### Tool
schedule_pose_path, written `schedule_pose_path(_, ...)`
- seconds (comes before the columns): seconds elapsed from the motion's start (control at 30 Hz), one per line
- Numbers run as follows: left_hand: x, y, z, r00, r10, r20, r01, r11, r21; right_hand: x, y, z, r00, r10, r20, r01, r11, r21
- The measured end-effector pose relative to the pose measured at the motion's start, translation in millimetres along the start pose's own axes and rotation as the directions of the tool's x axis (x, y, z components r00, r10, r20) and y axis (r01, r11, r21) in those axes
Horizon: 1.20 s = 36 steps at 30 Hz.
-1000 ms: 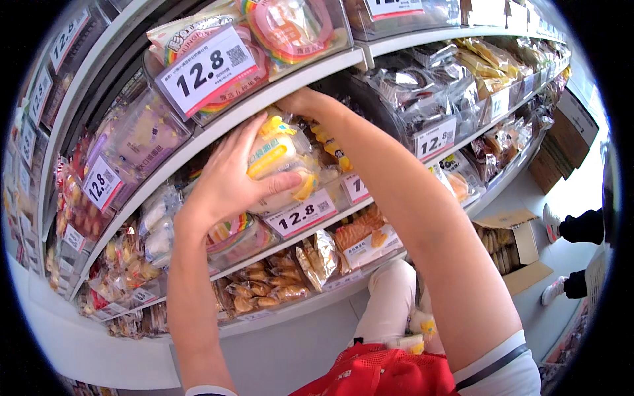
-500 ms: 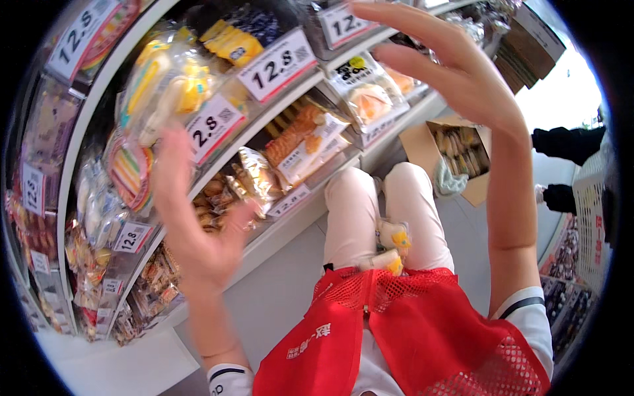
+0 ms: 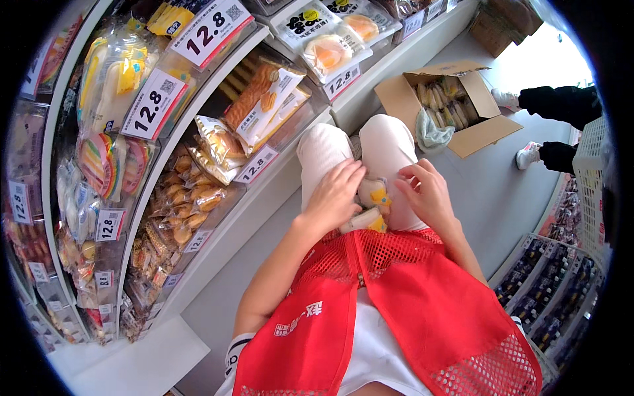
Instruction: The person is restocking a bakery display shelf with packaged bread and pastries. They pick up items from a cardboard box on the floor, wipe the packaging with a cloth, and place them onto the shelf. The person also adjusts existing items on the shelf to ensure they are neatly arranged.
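Two small clear-wrapped pastries, a rounded pack and a paler pack, lie in my lap between my thighs, both with yellow printing. My left hand rests over my left thigh, fingers extended beside the packs and holding nothing that shows. On the other side, my right hand hovers at my right thigh, its fingers loosely bent and apart. Nothing shows in its grasp.
Tiered shelves of wrapped breads and cakes with price tags run along my left. Ahead on the floor stands an open cardboard box holding packaged goods, a greenish plastic bag at its edge. At right, a person's dark-clad legs and a white basket.
Both hands have come down from the shelves to my lap, beside the wrapped pastries. My view has shifted, showing more of the floor and the box.
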<state>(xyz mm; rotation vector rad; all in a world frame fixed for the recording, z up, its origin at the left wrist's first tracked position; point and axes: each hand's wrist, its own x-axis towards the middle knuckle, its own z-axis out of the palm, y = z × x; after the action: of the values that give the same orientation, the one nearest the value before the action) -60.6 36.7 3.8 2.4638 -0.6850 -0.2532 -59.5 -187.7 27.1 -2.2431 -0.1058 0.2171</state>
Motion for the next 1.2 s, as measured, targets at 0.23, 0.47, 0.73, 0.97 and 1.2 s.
schedule_pose_path(0.23, 40.1, -4.4, 20.2, 0.982, 0.046, 0.184, -0.053, 0.998, 0.032, 2.7, 1.2, 32.8, 0.967, -0.254, -0.021, 0.243, 0.944, -0.223)
schedule_pose_path(0.47, 36.8, 4.7, -23.8, 0.975, -0.053, 0.214, 0.137, 0.907, -0.398, 1.8, 0.1, 14.2, 0.998, -0.056, -0.022, 0.06, 0.91, 0.411)
schedule_pose_path(0.73, 7.1, 29.9, -44.3, 0.937, -0.299, -0.18, -0.091, 0.288, -0.953, 25.1, -43.3, -5.2, 0.999, -0.016, -0.039, 0.041, 0.582, 0.812)
schedule_pose_path(0.97, -20.8, 36.7, -70.8, 0.806, -0.527, -0.27, -0.012, 0.442, -0.897, 30.6, -80.6, 11.8, 0.956, 0.079, 0.284, -0.284, 0.506, 0.814)
schedule_pose_path(1.2, -22.2, 38.0, -81.9, 0.757, -0.485, -0.437, -0.061, 0.614, -0.787, 24.0, -84.5, 12.8, 0.948, -0.061, 0.312, -0.244, 0.489, 0.838)
